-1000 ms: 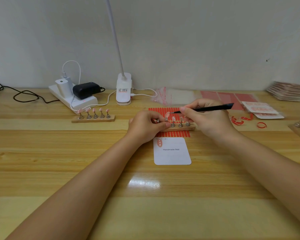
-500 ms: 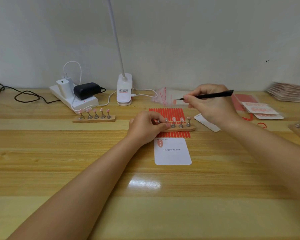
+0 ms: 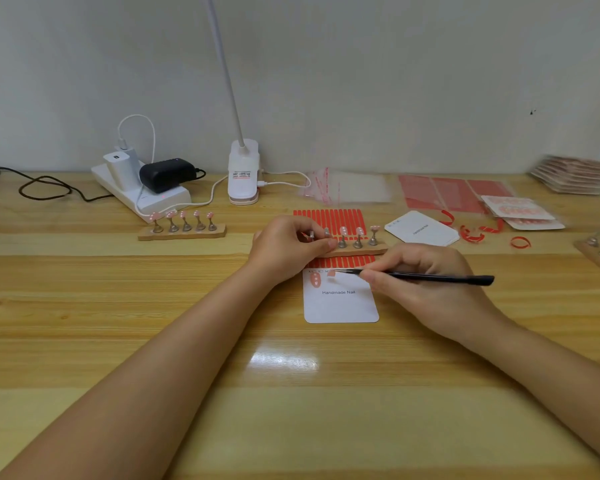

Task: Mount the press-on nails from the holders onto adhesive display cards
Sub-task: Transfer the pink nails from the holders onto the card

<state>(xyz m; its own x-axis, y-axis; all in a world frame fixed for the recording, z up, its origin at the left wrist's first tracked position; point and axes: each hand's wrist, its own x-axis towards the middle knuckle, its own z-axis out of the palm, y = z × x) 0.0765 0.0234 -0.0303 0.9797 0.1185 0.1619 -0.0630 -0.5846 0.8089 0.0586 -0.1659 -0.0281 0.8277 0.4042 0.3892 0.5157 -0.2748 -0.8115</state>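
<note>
- The right hand (image 3: 426, 285) pinches black tweezers (image 3: 420, 276) pen-fashion, their tips carrying a small pink nail (image 3: 331, 273) at the top edge of the white display card (image 3: 340, 303), beside one nail already mounted (image 3: 315, 279) at its upper left corner. Whether the carried nail touches the adhesive yet I cannot tell — the tips are too small here.
- Risk: the nail could land crooked or too close to its neighbour. If the adhesive grabs on first contact, correcting would mean peeling it off.
- Risk: the card lies loose on the table (image 3: 153, 341) with neither hand pinning it, so a sideways press from the tweezers could slide or turn it and spoil the row.
- The left hand (image 3: 284, 249) grips the near end of the wooden holder (image 3: 357, 250), fingers curled over its first stands. Three nails stand on the stands just right of those fingers, and a twitch of that hand could knock one off.
- The holder rests on a red strip sheet (image 3: 329, 220) — it may shift if the hand leans on it.
- Squeezing the tweezers too hard could flick the curved nail away; easing off early would drop it short.
- A second holder (image 3: 182, 230) with five nails sits well apart at left, out of harm's way.
</note>
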